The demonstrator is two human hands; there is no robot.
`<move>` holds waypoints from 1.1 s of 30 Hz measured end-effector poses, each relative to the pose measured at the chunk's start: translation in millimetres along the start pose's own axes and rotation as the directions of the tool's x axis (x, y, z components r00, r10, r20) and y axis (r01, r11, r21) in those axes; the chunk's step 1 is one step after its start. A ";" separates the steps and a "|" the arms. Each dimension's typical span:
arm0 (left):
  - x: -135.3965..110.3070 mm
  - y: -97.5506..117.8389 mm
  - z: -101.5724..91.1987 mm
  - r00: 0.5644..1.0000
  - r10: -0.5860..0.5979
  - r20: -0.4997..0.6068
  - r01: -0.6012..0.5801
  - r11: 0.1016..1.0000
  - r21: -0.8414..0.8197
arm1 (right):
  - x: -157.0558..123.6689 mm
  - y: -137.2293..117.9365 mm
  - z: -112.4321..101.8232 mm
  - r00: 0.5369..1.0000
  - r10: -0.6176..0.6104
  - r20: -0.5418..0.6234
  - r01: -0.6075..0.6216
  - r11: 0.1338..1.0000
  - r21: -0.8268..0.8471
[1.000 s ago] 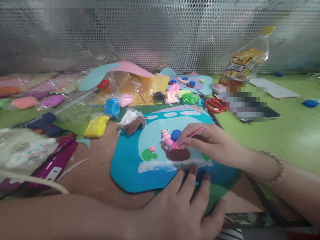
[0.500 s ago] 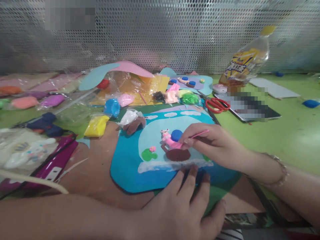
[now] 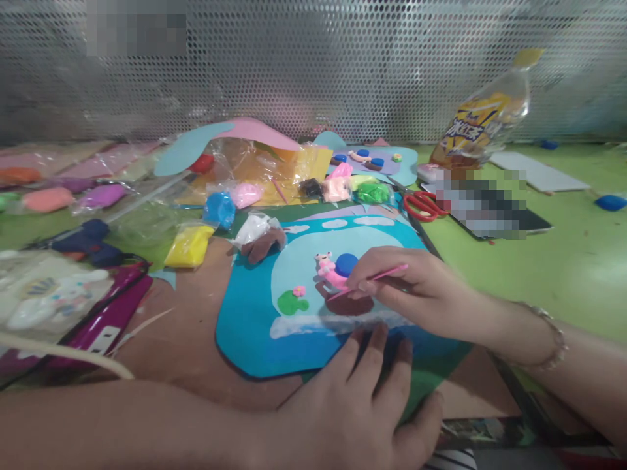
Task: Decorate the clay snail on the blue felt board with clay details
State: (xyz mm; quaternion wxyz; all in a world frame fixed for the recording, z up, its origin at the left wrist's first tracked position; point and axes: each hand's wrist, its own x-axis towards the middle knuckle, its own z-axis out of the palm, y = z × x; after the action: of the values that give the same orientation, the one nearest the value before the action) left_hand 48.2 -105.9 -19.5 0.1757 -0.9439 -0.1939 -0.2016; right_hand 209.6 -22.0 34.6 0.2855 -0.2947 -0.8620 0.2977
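Note:
My right hand (image 3: 401, 284) pinches a thin pink stick (image 3: 386, 272), whose tip lies over the brown clay patch (image 3: 350, 304) at the lower edge of a pink clay snail (image 3: 333, 277). The snail has a blue shell (image 3: 347, 264), partly behind my fingers. Flat on the near edge of the blue paper picture (image 3: 245, 346) rests my left hand (image 3: 362, 398), fingers spread and holding nothing. A green clay bush (image 3: 290, 303) with a pink flower (image 3: 298, 291) and a white clay strip (image 3: 304, 326) also decorate the picture.
Bagged clay, including a yellow pack (image 3: 190, 245), a blue lump (image 3: 219, 209) and a brown lump in white wrap (image 3: 259, 238), lies beyond the picture. To the right are red scissors (image 3: 424, 205), a phone-like slab (image 3: 524, 222) and a tilted drink bottle (image 3: 477, 127). A purple case (image 3: 117, 313) lies left.
My right hand has shifted slightly, and the pink stick now angles down-left, its tip showing over the brown clay below the snail. My left hand stays put.

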 end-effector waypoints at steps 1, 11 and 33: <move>0.2 0.0 0.0 1.000 -0.005 -0.005 0.005 1.000 0.000 | 0.1 0.1 0.0 1.000 -0.007 0.003 0.007 1.000 -0.004; -1.7 -0.7 -0.9 1.000 0.016 0.016 -0.016 1.000 0.013 | -1.0 -0.5 -2.9 0.993 -0.087 0.083 0.094 0.992 -0.085; -2.8 0.2 1.3 1.000 0.005 0.021 -0.005 1.000 0.016 | -3.9 -5.7 -5.8 0.982 -0.157 0.102 0.162 0.986 -0.042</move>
State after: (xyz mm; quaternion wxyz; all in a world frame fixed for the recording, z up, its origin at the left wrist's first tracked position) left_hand 46.3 -106.4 -21.9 0.1816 -0.9450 -0.1948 -0.1897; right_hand 214.1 -26.3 41.1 0.2583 -0.2168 -0.9029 0.2664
